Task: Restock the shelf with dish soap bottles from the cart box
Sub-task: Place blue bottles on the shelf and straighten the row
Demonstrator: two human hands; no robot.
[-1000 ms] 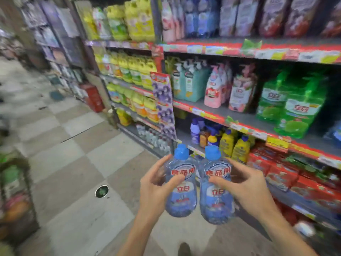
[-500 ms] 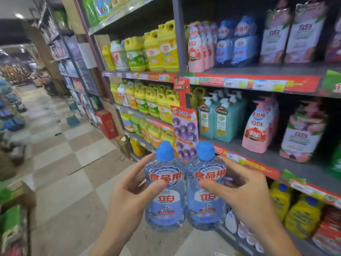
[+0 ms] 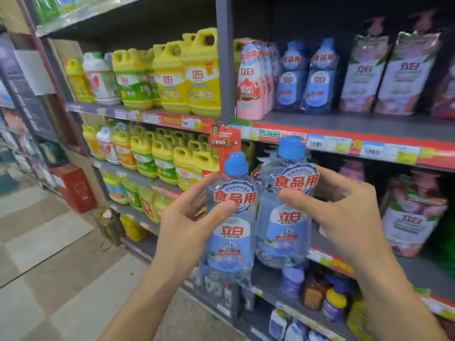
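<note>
- Your left hand (image 3: 187, 225) grips the left dish soap bottle (image 3: 230, 225) around its upper body, thumb across the front label, the other fingers behind it.
- Your right hand (image 3: 344, 217) grips the right dish soap bottle (image 3: 286, 212) in the same way, thumb on the front. This bottle is a little higher than the left one.
- Both bottles are upright in the air, touching side by side, in front of the shelves and not yet on any of them.
- The same blue bottles (image 3: 307, 77) stand on the upper shelf (image 3: 344, 124), right of the pink bottles (image 3: 251, 82). I judge this is the place for yours.
- Lift each bottle above the red shelf edge (image 3: 369, 146), put it down on its base with the label to the front, and release it only when it stands.
- Put in one bottle at a time; the gap beside the blue bottles looks narrow.
- On your bottles you can read "食品用" in red, "立白" below it, and "盐" on the blue part.
- The yellow jugs (image 3: 187, 77) on the left and the tall packs (image 3: 384, 75) on the right also show "立白". The price tags are too blurred to read.
</note>
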